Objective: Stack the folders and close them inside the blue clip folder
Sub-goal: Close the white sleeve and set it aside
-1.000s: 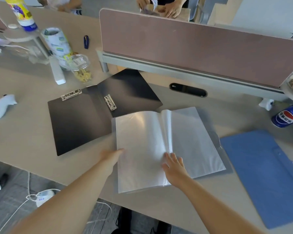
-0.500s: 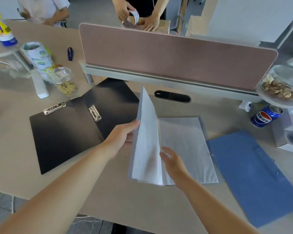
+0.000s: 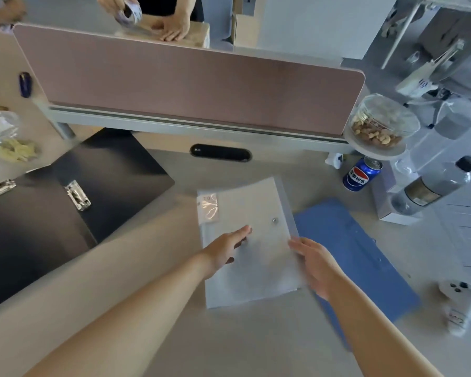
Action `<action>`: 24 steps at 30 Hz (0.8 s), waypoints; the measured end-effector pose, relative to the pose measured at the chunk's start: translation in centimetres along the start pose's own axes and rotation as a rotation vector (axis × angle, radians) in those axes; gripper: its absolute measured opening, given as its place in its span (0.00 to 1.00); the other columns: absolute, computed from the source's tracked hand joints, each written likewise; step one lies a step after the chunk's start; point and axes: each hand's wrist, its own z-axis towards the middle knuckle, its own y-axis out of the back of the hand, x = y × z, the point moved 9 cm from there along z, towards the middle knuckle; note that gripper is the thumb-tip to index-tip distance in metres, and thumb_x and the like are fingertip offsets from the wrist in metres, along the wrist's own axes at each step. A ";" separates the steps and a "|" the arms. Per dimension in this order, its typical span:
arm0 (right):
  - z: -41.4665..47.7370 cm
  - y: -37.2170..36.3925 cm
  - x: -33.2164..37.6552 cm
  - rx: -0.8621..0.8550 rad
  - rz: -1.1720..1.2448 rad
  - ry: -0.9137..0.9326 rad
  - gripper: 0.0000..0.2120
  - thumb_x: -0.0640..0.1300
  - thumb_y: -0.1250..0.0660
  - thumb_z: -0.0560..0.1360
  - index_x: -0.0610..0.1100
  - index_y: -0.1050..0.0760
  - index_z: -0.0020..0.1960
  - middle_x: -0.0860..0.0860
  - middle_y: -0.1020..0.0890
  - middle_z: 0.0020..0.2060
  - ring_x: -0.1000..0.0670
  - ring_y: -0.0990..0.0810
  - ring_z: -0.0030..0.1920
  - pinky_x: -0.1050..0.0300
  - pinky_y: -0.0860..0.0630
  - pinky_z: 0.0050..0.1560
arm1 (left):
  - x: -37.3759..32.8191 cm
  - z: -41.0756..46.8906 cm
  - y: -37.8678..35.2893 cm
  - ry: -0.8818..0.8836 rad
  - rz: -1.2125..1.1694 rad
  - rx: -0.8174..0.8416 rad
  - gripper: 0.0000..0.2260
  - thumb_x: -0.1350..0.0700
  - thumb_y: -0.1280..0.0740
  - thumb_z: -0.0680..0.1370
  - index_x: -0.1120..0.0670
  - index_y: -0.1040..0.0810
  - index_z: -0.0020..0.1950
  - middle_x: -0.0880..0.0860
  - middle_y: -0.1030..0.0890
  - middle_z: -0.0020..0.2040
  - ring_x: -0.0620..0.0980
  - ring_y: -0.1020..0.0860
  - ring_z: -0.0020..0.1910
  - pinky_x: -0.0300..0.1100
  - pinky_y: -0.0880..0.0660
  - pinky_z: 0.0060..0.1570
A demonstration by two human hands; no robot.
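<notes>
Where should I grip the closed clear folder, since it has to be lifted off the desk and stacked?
Probably by its right long edge. The clear folder lies flat and shut, and that edge overhangs the blue folder, leaving a lip for the right hand to slide under. The left hand rests flat on top and can steady it.

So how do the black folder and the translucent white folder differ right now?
The black folder lies open with metal clips exposed; the white folder is closed. Both hands, left and right, rest on the white one; the black one is untouched. Both lie flat on the desk.
</notes>
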 end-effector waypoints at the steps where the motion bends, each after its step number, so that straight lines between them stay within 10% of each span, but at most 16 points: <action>1: 0.5 0.7 -0.3 -0.020 -0.094 0.022 0.09 0.40 0.35 0.75 0.39 0.18 0.50 0.44 0.15 0.44 0.43 0.18 0.41 0.50 0.22 0.44 | 0.8 0.8 -0.1 0.018 -0.025 -0.009 0.25 0.39 0.48 0.79 0.45 0.33 0.73 0.42 0.31 0.68 0.41 0.35 0.70 0.42 0.36 0.64; 5: 2.8 2.2 -1.5 -0.142 -0.451 0.046 0.07 0.33 0.40 0.69 0.33 0.24 0.43 0.46 0.27 0.36 0.47 0.32 0.35 0.54 0.37 0.39 | 3.2 2.6 0.9 0.069 -0.103 -0.111 0.27 0.38 0.43 0.77 0.48 0.31 0.72 0.45 0.30 0.71 0.45 0.31 0.69 0.43 0.35 0.66; 9: 3.7 0.3 0.9 -0.261 -0.605 0.135 0.22 0.36 0.42 0.73 0.45 0.27 0.66 0.45 0.25 0.60 0.45 0.24 0.41 0.57 0.30 0.38 | 2.9 1.5 4.9 0.041 -0.351 -0.294 0.22 0.43 0.42 0.79 0.49 0.31 0.71 0.48 0.29 0.70 0.49 0.29 0.68 0.43 0.29 0.52; 13: 5.2 -7.8 4.1 -0.085 -0.572 0.232 0.20 0.37 0.40 0.74 0.46 0.25 0.64 0.47 0.21 0.56 0.46 0.22 0.41 0.59 0.30 0.33 | 4.5 -2.4 12.9 0.028 -0.641 -0.586 0.19 0.46 0.38 0.78 0.52 0.27 0.66 0.53 0.25 0.68 0.51 0.24 0.63 0.42 0.25 0.39; 20: 5.0 -24.7 7.2 0.282 -0.158 0.069 0.06 0.36 0.37 0.75 0.43 0.26 0.40 0.46 0.25 0.35 0.49 0.25 0.34 0.57 0.27 0.38 | 11.1 -13.1 25.4 0.047 -1.077 -0.905 0.23 0.54 0.41 0.81 0.59 0.38 0.74 0.61 0.30 0.70 0.57 0.29 0.69 0.52 0.29 0.56; 24: 5.3 -30.5 6.3 0.358 -0.133 -0.054 0.06 0.43 0.34 0.77 0.42 0.26 0.52 0.46 0.22 0.44 0.48 0.22 0.44 0.51 0.23 0.52 | 15.6 -16.8 28.3 0.129 -1.220 -1.091 0.19 0.55 0.41 0.80 0.58 0.33 0.70 0.57 0.24 0.57 0.54 0.24 0.52 0.51 0.26 0.55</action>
